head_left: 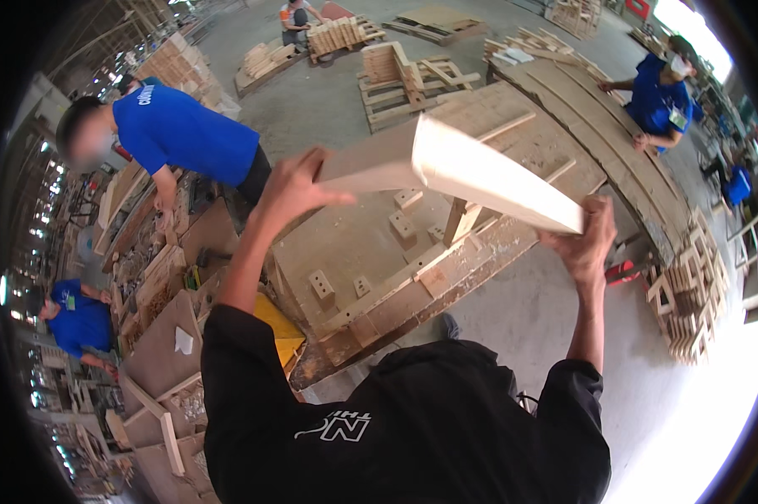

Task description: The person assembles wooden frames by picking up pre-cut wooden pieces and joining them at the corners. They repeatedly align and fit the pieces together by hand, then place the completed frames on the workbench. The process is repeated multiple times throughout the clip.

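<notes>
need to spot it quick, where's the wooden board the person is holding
In the head view, the wooden board is centre frame, raised above the workbench, gripped by the left hand and right hand.

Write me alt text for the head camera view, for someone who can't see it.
Seen from above, a person in black sleeves holds a pale wooden board with the left hand and right hand above a worn wooden workbench. Three workers in blue shirts stand nearby among stacked timber.

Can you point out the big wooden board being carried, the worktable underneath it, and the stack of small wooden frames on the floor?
wooden board (pixel 488 172), head view, on its pale broad face.
worktable (pixel 345 252), head view, on bare top.
stack of small wooden frames (pixel 690 294), head view, mid-pile.
</notes>
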Demonstrator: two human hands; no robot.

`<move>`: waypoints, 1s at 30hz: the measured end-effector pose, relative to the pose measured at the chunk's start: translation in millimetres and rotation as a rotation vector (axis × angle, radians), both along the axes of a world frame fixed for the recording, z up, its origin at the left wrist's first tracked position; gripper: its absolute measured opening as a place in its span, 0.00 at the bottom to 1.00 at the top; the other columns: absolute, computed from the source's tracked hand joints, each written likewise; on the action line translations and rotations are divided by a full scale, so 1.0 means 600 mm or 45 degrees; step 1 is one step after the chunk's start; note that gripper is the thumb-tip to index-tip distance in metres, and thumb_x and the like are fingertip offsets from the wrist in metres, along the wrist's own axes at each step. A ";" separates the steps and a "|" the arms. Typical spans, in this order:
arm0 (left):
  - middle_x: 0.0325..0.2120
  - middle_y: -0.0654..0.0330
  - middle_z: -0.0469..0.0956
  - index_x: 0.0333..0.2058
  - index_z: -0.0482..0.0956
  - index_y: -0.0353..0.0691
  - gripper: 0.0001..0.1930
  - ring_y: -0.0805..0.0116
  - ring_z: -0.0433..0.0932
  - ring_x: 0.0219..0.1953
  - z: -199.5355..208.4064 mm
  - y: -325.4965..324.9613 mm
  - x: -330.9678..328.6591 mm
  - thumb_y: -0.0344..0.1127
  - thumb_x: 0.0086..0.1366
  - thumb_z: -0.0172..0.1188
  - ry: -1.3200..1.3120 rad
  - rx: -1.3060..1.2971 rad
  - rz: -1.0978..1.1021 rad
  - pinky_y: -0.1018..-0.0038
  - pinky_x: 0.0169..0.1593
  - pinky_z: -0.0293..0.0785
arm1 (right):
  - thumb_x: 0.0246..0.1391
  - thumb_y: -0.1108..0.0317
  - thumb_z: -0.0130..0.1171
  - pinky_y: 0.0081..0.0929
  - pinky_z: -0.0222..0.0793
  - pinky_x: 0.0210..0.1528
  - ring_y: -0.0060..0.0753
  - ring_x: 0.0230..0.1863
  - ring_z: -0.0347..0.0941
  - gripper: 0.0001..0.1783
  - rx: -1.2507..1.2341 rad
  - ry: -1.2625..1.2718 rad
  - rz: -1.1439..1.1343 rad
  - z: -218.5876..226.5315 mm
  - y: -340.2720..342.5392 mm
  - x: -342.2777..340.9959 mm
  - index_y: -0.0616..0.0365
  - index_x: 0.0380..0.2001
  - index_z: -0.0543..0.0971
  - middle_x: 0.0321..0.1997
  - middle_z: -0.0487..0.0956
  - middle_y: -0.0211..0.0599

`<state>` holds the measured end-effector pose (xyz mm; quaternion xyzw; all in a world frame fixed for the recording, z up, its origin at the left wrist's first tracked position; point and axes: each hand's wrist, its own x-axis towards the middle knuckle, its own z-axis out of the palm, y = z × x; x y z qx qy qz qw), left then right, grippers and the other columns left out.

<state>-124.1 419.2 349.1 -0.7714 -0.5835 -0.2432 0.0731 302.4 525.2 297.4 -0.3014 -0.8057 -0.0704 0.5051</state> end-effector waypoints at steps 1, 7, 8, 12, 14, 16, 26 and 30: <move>0.32 0.54 0.79 0.39 0.78 0.39 0.22 0.57 0.81 0.35 0.008 0.029 -0.010 0.35 0.44 0.75 0.052 0.206 -0.062 0.68 0.36 0.78 | 0.29 0.68 0.75 0.36 0.67 0.31 0.43 0.29 0.68 0.31 0.133 -0.009 -0.084 0.011 0.019 0.006 0.58 0.37 0.67 0.28 0.69 0.39; 0.28 0.61 0.78 0.31 0.80 0.42 0.12 0.61 0.81 0.33 0.060 0.190 0.019 0.25 0.44 0.70 0.548 1.311 -0.195 0.71 0.33 0.80 | 0.40 0.73 0.67 0.39 0.68 0.37 0.44 0.33 0.73 0.18 0.780 0.060 -0.316 0.049 0.103 0.016 0.58 0.37 0.74 0.33 0.76 0.38; 0.29 0.61 0.79 0.30 0.80 0.42 0.12 0.60 0.81 0.34 0.064 0.213 0.030 0.25 0.44 0.70 0.540 1.331 -0.218 0.71 0.33 0.81 | 0.41 0.72 0.67 0.40 0.68 0.38 0.45 0.33 0.73 0.16 0.840 0.078 -0.341 0.050 0.114 0.018 0.58 0.36 0.75 0.34 0.77 0.38; 0.34 0.59 0.81 0.39 0.80 0.43 0.17 0.60 0.82 0.38 0.104 0.290 0.064 0.31 0.50 0.71 0.465 1.105 -0.298 0.69 0.38 0.81 | 0.38 0.66 0.73 0.33 0.71 0.34 0.42 0.33 0.77 0.17 0.350 -0.036 -0.364 -0.061 0.180 0.076 0.58 0.32 0.77 0.30 0.79 0.39; 0.38 0.57 0.81 0.44 0.77 0.43 0.20 0.59 0.82 0.38 0.100 0.326 0.124 0.34 0.52 0.72 0.229 0.860 -0.303 0.69 0.40 0.81 | 0.37 0.63 0.76 0.27 0.72 0.32 0.33 0.32 0.78 0.21 -0.267 0.328 -0.136 -0.127 0.188 0.048 0.62 0.31 0.78 0.30 0.81 0.38; 0.40 0.57 0.81 0.47 0.75 0.43 0.23 0.58 0.81 0.40 0.057 0.353 0.147 0.36 0.52 0.72 0.158 0.922 -0.193 0.69 0.42 0.80 | 0.37 0.61 0.77 0.24 0.72 0.34 0.27 0.33 0.77 0.25 -1.128 0.680 0.174 -0.161 0.187 0.024 0.67 0.35 0.79 0.33 0.81 0.36; 0.34 0.55 0.80 0.37 0.80 0.39 0.12 0.57 0.80 0.39 -0.211 0.141 0.107 0.31 0.54 0.69 -0.126 0.287 0.314 0.68 0.41 0.76 | 0.40 0.59 0.71 0.28 0.75 0.36 0.29 0.33 0.77 0.29 -1.999 0.863 0.073 -0.403 0.416 0.074 0.71 0.41 0.78 0.37 0.80 0.38; 0.32 0.52 0.79 0.36 0.79 0.36 0.08 0.52 0.79 0.36 -0.287 -0.058 0.015 0.29 0.57 0.65 -0.145 0.114 0.741 0.65 0.39 0.75 | 0.40 0.58 0.72 0.32 0.78 0.33 0.31 0.34 0.79 0.30 -2.055 0.959 -0.058 -0.470 0.466 0.067 0.72 0.43 0.79 0.38 0.80 0.40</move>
